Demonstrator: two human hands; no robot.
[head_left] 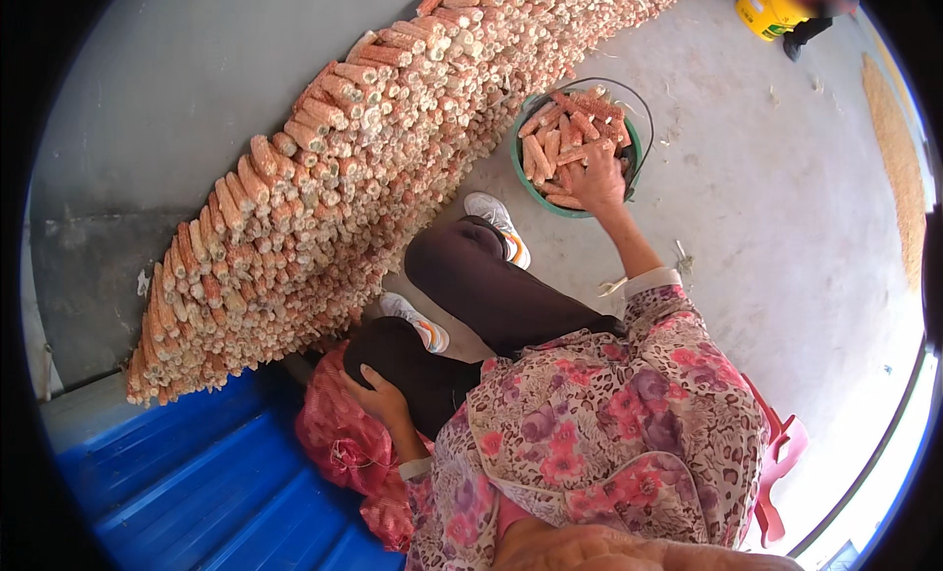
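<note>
Head view is showing a stacked wall of corn cobs (324,188) running along the left. Beside it, the left hand (378,394) is resting, fingers loosely curled and holding nothing, on a dark-trousered knee (413,360). Farther right, the right hand (597,178) is reaching into a green bucket (521,168), fingers closing around one cob (580,154), which seemingly needs lifting next.

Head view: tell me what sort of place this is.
Probably a farmyard or drying yard for maize. A long stack of corn cobs stands against a grey wall, the right hand reaches into a green basin of cobs, and loose kernels lie spread on the concrete floor.
</note>
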